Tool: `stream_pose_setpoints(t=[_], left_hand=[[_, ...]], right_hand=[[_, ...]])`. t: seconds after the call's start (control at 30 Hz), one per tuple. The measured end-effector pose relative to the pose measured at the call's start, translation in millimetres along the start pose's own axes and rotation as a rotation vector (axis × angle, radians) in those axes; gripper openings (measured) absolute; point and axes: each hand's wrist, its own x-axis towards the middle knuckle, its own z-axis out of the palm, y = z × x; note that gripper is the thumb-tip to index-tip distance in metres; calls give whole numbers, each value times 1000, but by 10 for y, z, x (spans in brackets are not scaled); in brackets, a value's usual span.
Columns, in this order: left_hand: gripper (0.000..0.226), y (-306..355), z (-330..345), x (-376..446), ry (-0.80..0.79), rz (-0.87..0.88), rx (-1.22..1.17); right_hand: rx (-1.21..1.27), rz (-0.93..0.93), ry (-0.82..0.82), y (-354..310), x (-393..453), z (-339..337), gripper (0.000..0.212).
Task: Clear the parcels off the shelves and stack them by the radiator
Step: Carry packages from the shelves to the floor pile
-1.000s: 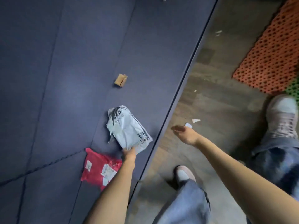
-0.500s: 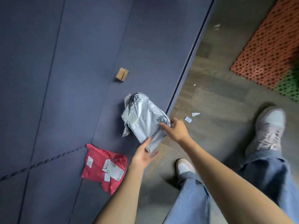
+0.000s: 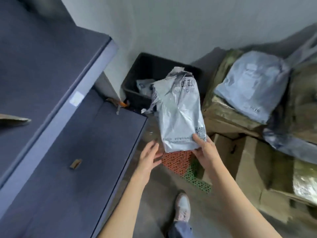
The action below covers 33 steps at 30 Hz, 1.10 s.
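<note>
Now right hand [image 3: 206, 152] alone holds grey parcel [image 3: 180, 115], left hand [image 3: 149, 156] released.

Two hands [image 3: 149, 156], three grey parcels [image 3: 180, 115], one black crate [image 3: 132, 91], two shelves [image 3: 89, 140]

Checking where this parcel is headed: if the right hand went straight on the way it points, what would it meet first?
Probably the black bin by the wall. The right hand holds the grey parcel by its near end, pointing up the picture; the parcel's far end overlaps the bin. Depth is unclear, so it might pass above.
</note>
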Motion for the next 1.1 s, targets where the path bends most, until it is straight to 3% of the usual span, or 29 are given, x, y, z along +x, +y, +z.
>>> stream_pose_setpoints(t=[0.2, 0.37, 0.47, 0.63, 0.87, 0.97, 1.1], left_hand=[[22, 329, 792, 69, -140, -11, 222], [25, -35, 807, 66, -89, -101, 311], [27, -365, 617, -57, -49, -190, 376], [31, -781, 118, -308, 52, -328, 439], [33, -1194, -882, -827, 67, -374, 398], [33, -1524, -1533, -1097, 80, -357, 351], [28, -2267, -2776, -1523, 146, -354, 310]], right_hand=[[171, -230, 283, -1516, 275, -429, 6], [289, -147, 428, -1915, 524, -752, 6], [315, -119, 427, -1738, 571, -863, 41], [40, 16, 419, -864, 365, -853, 46], [-519, 260, 111, 1202, -649, -286, 38], [-678, 355, -6, 2214, -1193, -87, 35], [-693, 416, -41, 3527, -1769, 141, 35]])
